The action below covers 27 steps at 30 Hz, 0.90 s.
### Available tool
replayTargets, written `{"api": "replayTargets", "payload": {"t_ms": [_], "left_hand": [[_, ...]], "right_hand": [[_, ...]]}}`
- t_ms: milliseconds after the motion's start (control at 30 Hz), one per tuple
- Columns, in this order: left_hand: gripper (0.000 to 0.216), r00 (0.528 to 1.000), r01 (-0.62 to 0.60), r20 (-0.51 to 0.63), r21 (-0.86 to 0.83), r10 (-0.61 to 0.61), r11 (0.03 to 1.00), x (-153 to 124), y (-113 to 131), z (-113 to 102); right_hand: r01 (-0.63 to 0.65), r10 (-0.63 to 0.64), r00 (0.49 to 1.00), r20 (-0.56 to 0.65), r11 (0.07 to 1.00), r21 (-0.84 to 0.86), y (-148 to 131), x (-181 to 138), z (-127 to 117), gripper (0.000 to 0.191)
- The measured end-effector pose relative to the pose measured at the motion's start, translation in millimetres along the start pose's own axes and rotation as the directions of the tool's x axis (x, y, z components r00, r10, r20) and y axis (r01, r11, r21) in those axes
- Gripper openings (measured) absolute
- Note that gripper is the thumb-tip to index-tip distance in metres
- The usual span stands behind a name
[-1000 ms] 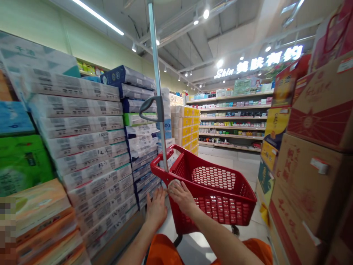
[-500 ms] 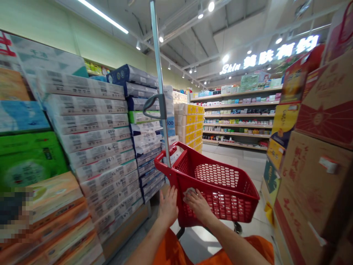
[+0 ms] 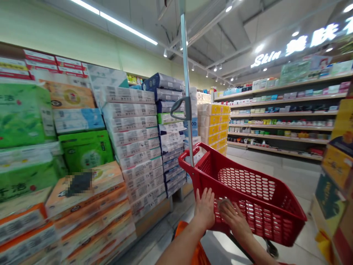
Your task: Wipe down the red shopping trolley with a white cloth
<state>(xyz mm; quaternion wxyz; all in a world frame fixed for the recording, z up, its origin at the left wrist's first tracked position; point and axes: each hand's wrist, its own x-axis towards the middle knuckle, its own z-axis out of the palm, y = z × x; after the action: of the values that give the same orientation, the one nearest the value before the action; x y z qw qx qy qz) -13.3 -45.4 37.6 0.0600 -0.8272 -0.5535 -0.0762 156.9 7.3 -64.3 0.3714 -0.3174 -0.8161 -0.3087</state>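
Left hand (image 3: 204,208) is laid flat, open, on the red basket (image 3: 275,206); a cloth (image 3: 224,201) is held there by right hand (image 3: 234,218)

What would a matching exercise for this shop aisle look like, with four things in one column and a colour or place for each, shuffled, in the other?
Column one:
1. basket
2. pole
3. left hand
4. stacked boxes far down the aisle

Column two:
A. yellow
B. flat against the basket's near wall
C. red
D. grey metal, rising upright from the basket's rim

Pairs: 1-C, 2-D, 3-B, 4-A
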Motion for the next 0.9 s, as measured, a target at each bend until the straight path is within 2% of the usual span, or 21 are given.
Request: {"api": "replayTargets", "payload": {"t_ms": [133,233,400,467,567,633,800,900], "left_hand": [[0.065,1.000,-0.006,0.015,0.008,0.005,1.000,7.3,10.1,-0.1],[0.065,1.000,-0.030,0.010,0.042,0.029,0.999,14.5,20.5,2.0],[0.064,0.993,-0.119,0.005,0.070,0.119,0.990,22.8,36.0,10.1],[0.063,0.991,-0.135,0.014,0.071,0.134,0.988,25.5,40.5,12.6],[0.062,0.989,-0.149,0.017,0.060,0.148,0.987,29.2,48.6,13.8],[0.062,0.984,-0.175,0.018,0.042,0.175,0.984,30.9,55.4,13.2],[0.060,0.960,-0.274,0.067,0.043,0.271,0.961,32.8,72.1,13.1],[0.060,0.948,-0.310,0.088,0.055,0.305,0.949,35.9,81.3,14.4]], "right_hand": [[-0.164,0.166,0.985,0.036,0.985,-0.056,16.8,14.6,-30.4,0.049],[-0.260,0.268,0.961,0.062,0.960,-0.107,28.3,9.9,-38.4,0.045],[-0.198,0.210,0.971,0.111,0.974,-0.113,19.3,-38.4,-30.7,0.033],[-0.224,0.235,0.967,0.098,0.968,-0.117,20.6,-37.4,-38.4,0.032],[-0.325,0.337,0.940,0.058,0.933,-0.154,35.8,-20.8,-55.1,0.035],[-0.355,0.370,0.927,0.055,0.916,-0.187,45.6,-21.1,-59.0,0.037],[-0.295,0.324,0.939,0.110,0.929,-0.222,42.2,-71.3,-47.5,0.030],[-0.360,0.388,0.918,0.087,0.903,-0.235,44.1,-79.3,-59.2,0.032]]}}
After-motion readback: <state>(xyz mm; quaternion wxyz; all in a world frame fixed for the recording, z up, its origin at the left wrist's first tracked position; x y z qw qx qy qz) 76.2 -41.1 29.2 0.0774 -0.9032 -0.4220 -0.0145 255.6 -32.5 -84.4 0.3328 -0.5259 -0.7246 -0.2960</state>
